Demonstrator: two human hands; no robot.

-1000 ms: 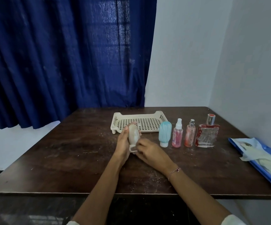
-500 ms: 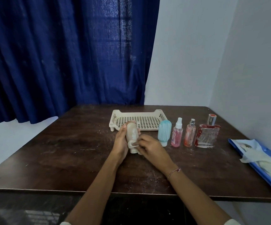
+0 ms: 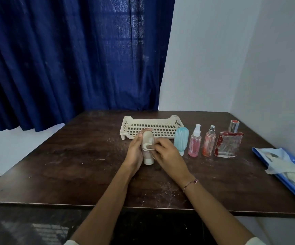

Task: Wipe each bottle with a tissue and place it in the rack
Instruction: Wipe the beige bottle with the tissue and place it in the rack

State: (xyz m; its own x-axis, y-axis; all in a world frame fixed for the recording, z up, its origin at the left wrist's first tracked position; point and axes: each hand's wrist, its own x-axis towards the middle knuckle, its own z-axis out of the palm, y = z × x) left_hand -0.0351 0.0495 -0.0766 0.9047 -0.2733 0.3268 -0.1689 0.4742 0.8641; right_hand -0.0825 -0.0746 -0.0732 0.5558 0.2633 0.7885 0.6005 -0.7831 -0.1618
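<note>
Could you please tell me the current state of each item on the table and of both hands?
beige bottle: upright, cap down, gripped by the left hand.
tissue: pinched by the right hand, pressed against the beige bottle.
rack: no bottle inside.
blue tube: standing cap down.
pink spray bottle: upright.
slim pink bottle: upright.
square perfume bottle: upright, capped.
tissue packet: open, tissue sticking out.

My left hand (image 3: 135,151) grips a beige plastic squeeze bottle (image 3: 147,138), cap end down over the dark wooden counter (image 3: 72,165). My right hand (image 3: 167,152) pinches a small white tissue (image 3: 147,147) against its side. Just behind sits a cream perforated plastic rack (image 3: 148,117). To the right 4 bottles stand in a row: a pale blue tube bottle (image 3: 181,138), a pink spray bottle (image 3: 194,144), a slim peach spray bottle (image 3: 208,143) and a square glass perfume bottle (image 3: 228,144).
</note>
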